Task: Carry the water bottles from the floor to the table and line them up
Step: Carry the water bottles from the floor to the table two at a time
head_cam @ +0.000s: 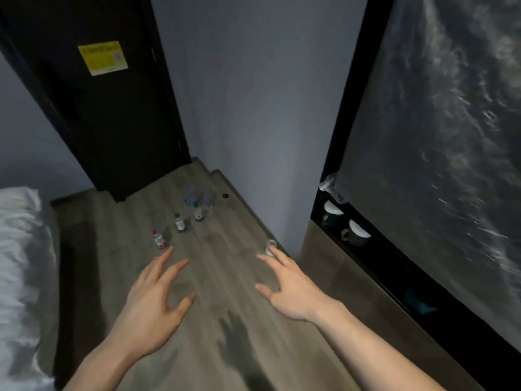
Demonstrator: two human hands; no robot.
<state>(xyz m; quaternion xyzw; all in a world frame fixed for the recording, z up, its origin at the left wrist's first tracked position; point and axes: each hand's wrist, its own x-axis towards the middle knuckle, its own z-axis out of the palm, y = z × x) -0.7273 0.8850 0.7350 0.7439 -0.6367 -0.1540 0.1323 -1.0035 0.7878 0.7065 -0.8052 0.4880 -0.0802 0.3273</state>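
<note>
From the head camera, both bare forearms reach forward and down over the grey-brown wood-plank floor (135, 238). The left hand (158, 300) is palm down with its fingers spread and straight, pointing toward the bottles; it holds nothing and touches nothing. The right hand (287, 286) is likewise palm down, fingers fanned apart and thumb out, empty. Its fingertips overlap in the view a small pale cup-like object (271, 245) by the wall corner; whether they touch it cannot be told.

The small clear plastic water bottles stand upright on the floor ahead of the hands, none yet lifted. Nearest is the red-capped bottle with a red label (158, 238), just beyond the left fingertips. Farther on stand a green-capped bottle (179, 222) and another green-labelled bottle (198, 212), then a blurred cluster of blue-labelled clear bottles (197, 197) near the dark door (107, 122), which bears a yellow paper notice (103, 58). How full the bottles are cannot be made out.

At right, a dark open shelf (366, 249) holds two upturned white-bottomed mugs (356, 231) beneath a grey plastic-sheeted panel (451, 136). White bedding (19, 263) lies at left.
</note>
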